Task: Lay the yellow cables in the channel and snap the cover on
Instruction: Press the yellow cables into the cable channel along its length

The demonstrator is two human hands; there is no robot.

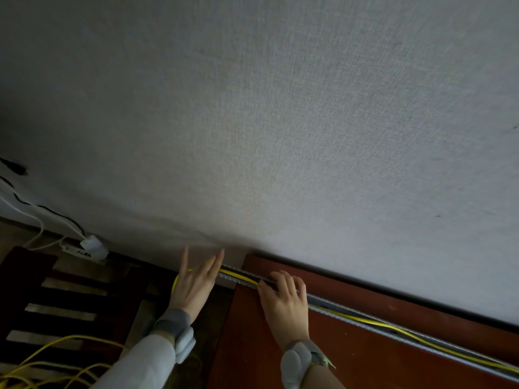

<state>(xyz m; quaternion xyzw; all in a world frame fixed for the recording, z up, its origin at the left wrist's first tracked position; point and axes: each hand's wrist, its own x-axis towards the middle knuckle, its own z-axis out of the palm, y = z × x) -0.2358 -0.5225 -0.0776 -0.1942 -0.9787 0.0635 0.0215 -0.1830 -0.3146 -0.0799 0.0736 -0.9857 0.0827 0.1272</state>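
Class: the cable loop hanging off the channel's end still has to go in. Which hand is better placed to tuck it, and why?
Left, probably. The left hand is open beside the cable loop at the channel end, while the right hand is pressing on the channel further along.

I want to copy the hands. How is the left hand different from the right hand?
The left hand is open with fingers spread and pointing up toward the wall; the right hand is curled, fingertips pressing down on the cable channel. The left hand is past the end of the wooden desk; the right hand rests on it. A yellow cable loops behind the left hand and runs under the right. Both wear grey wristbands.
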